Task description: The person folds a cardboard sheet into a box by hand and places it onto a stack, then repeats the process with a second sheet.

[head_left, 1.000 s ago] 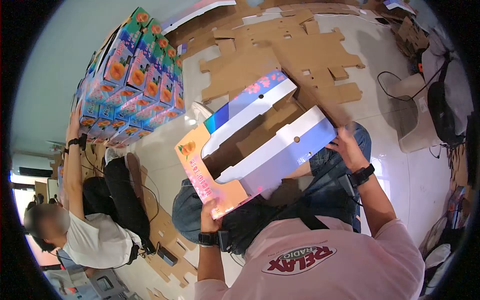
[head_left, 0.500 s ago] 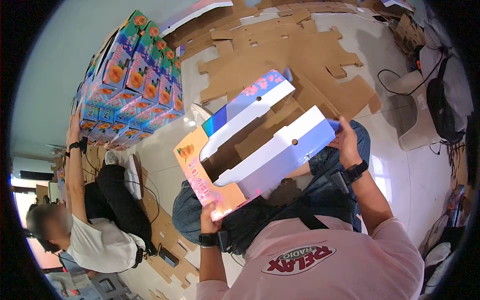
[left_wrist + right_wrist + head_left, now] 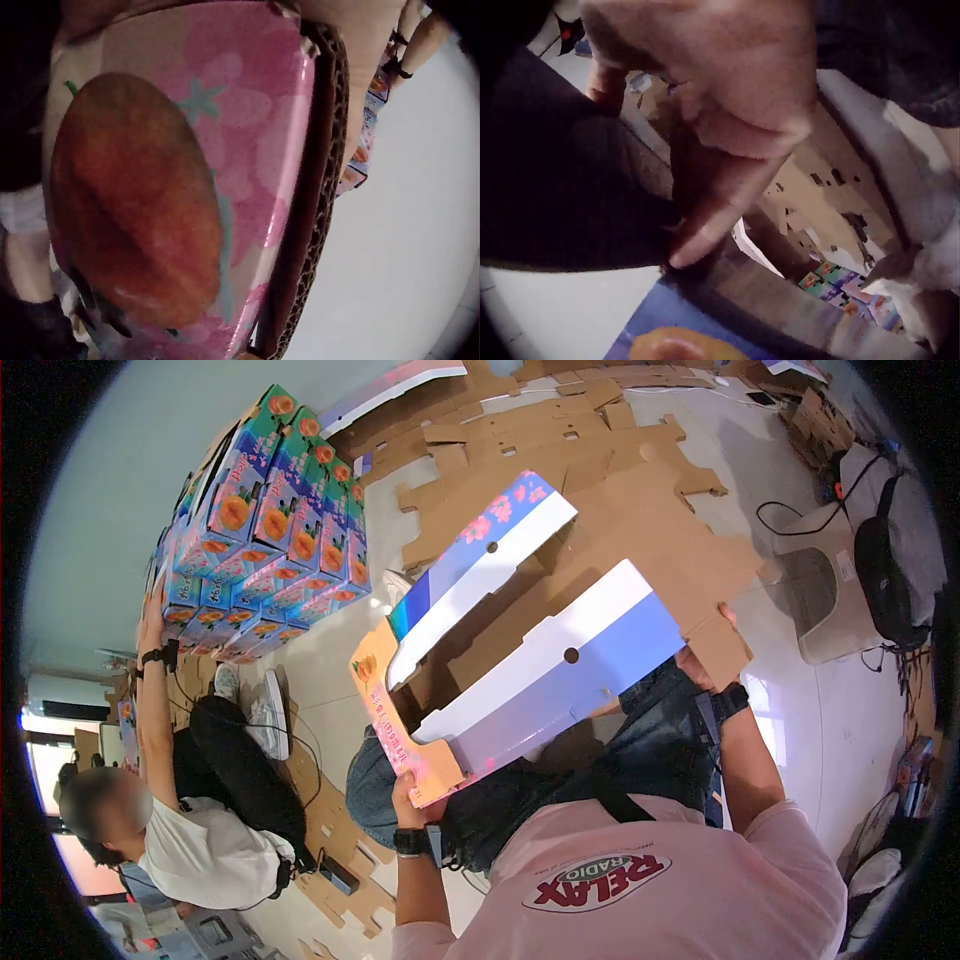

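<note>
A printed cardboard box [image 3: 570,700] lies tilted over the lap, its long slotted opening facing up. My left hand [image 3: 408,800] grips the corner of the peach-printed end, and the left wrist view shows that printed panel [image 3: 255,112] close up. At the opposite end my right hand [image 3: 712,660] holds a brown flap [image 3: 722,640] that sticks outward, with part of the hand hidden behind it. In the right wrist view the thumb and fingers of the right hand [image 3: 720,97] are around the dark flap [image 3: 570,172], one fingertip at the box's edge.
Stacked printed boxes [image 3: 235,510] stand at the left, where a seated person [image 3: 200,850] reaches toward them. Flattened cardboard [image 3: 540,435] covers the floor ahead. A pale bin [image 3: 825,600] and a dark bag [image 3: 880,570] are at the right.
The box's right end has spread wider, with its two long sides farther apart and the brown flap turned outward. My right hand has moved down slightly; my left stays at its corner.
</note>
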`<move>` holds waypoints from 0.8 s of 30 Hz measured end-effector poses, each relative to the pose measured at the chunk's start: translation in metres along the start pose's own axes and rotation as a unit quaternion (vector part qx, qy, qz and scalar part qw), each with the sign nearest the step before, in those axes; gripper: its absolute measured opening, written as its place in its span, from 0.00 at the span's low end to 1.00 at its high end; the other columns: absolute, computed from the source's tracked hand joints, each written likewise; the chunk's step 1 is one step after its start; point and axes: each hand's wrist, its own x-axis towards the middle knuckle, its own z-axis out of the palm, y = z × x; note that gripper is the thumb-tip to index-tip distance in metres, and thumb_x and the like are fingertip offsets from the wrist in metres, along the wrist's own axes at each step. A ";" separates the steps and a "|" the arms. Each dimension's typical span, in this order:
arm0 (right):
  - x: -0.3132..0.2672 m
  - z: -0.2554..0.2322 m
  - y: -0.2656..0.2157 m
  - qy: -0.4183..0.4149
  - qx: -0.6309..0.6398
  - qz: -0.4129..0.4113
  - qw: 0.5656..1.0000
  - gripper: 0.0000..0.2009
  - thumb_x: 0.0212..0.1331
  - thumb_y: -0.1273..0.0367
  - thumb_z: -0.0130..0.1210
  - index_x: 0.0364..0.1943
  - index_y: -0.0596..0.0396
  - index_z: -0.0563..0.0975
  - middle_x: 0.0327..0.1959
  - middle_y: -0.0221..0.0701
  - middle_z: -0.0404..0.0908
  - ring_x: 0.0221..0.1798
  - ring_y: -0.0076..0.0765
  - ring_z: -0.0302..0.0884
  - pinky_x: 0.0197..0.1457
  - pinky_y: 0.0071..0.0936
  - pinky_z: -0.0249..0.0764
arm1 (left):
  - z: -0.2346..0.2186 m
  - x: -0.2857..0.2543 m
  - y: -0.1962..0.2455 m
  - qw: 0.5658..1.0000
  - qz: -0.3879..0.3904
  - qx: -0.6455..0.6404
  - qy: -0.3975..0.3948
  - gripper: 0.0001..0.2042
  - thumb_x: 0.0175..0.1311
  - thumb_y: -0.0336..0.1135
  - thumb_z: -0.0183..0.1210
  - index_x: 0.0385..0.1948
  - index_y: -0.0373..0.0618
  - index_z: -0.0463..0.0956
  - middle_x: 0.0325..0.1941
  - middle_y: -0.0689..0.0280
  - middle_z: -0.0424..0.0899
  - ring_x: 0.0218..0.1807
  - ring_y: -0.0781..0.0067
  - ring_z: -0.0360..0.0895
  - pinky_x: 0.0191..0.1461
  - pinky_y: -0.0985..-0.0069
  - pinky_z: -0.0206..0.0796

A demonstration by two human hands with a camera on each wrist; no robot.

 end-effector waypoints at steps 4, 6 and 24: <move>0.003 0.021 0.017 -0.102 0.110 -0.004 0.989 0.29 0.66 0.45 0.39 0.60 0.53 0.68 0.59 0.38 0.73 0.62 0.43 0.69 0.65 0.42 0.66 | 0.040 0.001 -0.003 0.998 0.032 -0.039 -0.024 0.28 0.58 0.41 0.56 0.58 0.35 0.64 0.61 0.54 0.72 0.63 0.54 0.69 0.68 0.53 0.58; 0.006 0.043 0.033 -0.121 0.084 0.002 0.989 0.31 0.66 0.44 0.39 0.61 0.54 0.66 0.62 0.41 0.70 0.66 0.45 0.66 0.69 0.43 0.62 | 0.067 0.011 -0.009 0.996 0.069 -0.045 0.020 0.28 0.57 0.40 0.56 0.59 0.36 0.64 0.60 0.55 0.72 0.63 0.55 0.68 0.68 0.55 0.57; -0.025 0.047 0.113 0.025 -0.278 0.209 0.937 0.38 0.55 0.68 0.60 0.69 0.46 0.51 0.61 0.34 0.69 0.58 0.36 0.71 0.59 0.43 0.69 | 0.189 0.066 -0.124 0.905 -0.271 0.230 -0.235 0.13 0.67 0.40 0.55 0.48 0.44 0.74 0.43 0.67 0.79 0.47 0.77 0.75 0.53 0.77 0.66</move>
